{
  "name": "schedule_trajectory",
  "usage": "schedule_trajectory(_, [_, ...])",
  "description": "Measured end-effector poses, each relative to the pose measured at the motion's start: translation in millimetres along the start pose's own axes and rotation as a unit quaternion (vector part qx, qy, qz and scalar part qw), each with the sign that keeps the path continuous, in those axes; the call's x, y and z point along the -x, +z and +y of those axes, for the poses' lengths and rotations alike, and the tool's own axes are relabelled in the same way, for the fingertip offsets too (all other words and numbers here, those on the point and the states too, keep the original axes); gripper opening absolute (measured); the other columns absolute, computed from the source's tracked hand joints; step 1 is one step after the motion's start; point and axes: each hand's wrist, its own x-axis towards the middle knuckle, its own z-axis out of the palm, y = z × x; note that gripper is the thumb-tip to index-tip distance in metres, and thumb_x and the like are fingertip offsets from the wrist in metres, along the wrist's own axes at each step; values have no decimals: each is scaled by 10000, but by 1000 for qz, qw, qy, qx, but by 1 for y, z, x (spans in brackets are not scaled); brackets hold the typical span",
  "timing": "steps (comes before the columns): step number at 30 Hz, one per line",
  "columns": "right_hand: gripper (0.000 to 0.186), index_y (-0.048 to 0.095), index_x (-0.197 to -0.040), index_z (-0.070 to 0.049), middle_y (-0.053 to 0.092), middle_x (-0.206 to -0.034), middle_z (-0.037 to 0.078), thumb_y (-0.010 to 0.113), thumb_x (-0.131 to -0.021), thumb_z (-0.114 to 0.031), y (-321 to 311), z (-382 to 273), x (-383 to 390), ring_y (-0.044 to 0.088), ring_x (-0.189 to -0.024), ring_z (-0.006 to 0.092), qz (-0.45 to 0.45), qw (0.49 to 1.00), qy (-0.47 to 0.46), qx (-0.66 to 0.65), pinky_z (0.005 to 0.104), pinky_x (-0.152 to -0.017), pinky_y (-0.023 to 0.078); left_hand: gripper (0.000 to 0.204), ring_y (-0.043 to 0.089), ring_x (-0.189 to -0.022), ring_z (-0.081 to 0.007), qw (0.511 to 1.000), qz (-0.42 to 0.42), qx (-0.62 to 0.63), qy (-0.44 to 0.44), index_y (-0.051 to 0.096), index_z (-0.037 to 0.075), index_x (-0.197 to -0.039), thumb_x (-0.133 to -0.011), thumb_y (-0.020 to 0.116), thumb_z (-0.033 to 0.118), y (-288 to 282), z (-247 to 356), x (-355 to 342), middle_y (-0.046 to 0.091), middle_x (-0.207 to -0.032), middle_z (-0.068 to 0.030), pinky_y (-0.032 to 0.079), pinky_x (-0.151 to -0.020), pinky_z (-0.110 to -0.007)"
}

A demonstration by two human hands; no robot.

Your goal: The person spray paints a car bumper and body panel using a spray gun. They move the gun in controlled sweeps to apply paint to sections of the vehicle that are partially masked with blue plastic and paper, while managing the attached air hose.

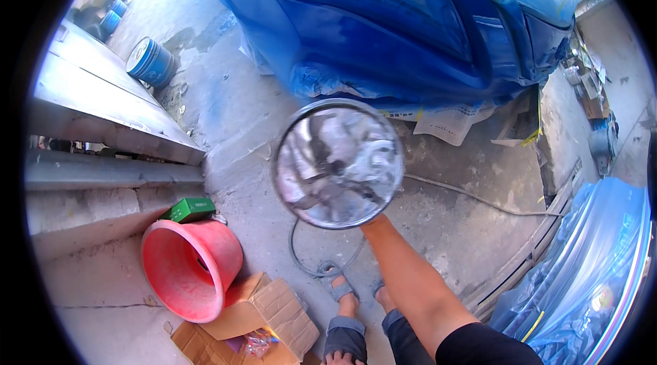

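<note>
Right hand: concealed behind the round reflective metal object [339, 166]; finger opening and hold cannot be told. Object position: ahead of the body, at the end of the right forearm [414, 276], blocking sight of the floor [239, 132]. Left hand [340, 359]: cropped, fingers slightly parted; hold cannot be told. Surroundings: hose [472, 195], red tub [229, 248] and cardboard box [291, 313] left, blue-tinted sheeting [575, 276] right.

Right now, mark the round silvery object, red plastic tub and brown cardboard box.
Round silvery object [339, 164]: head view, face centre.
Red plastic tub [229, 254]: head view, outer wall.
Brown cardboard box [288, 317]: head view, right panel.
</note>
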Motion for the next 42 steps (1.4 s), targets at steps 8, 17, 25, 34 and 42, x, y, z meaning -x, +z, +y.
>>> schedule_trajectory(8, [448, 426, -1285, -28, 557, -1131, 110, 570, -889, -180, -100, 2, 116, 560, -990, 208, 110, 858, 116, 487, 385, -863, 447, 438, 397, -1226, -339, 999, -11, 39, -7, 597, 91, -1116, -840, 477, 409, -5, 1, 5, 492, -1265, -124, 363, -968, -548])
schedule_trajectory(17, [325, 509, -1179, -19, 585, -976, 54, 599, -891, -140, -57, -74, 116, 576, -785, 120, 149, 947, 270, 85, 272, -698, 492, 451, 396, -1232, -348, 1000, -10, 8, 12, 586, 79, -1138, -849, 472, 405, -26, 0, 7, 498, -1270, -135, 361, -985, -513])
schedule_trajectory(25, [282, 571, -1066, -27, 580, -801, 9, 561, -934, -276, -46, -157, 13, 567, -684, 98, 79, 933, 255, -239, 236, -611, 462, 474, 362, -1278, -334, 997, -68, 17, -17, 561, 95, -1194, -854, 468, 412, -55, 12, 9, 470, -1329, -122, 356, -994, -503])
schedule_trajectory(34, [347, 584, -1070, -69, 561, -728, 6, 546, -928, -383, -192, -116, 73, 522, -596, 69, 399, 838, 361, -90, 218, -513, 416, 469, 389, -1263, -330, 999, -21, -20, -34, 581, 114, -1176, -846, 470, 428, -42, 46, 11, 491, -1309, -121, 365, -987, -509])
schedule_trajectory(42, [366, 583, -1148, -102, 549, -711, -6, 551, -924, -390, -210, -112, 52, 493, -590, 57, 426, 837, 325, -113, 214, -509, 395, 497, 405, -1259, -304, 996, -12, -67, -53, 576, 129, -1206, -845, 461, 450, -34, 72, 9, 493, -1315, -122, 367, -998, -492])
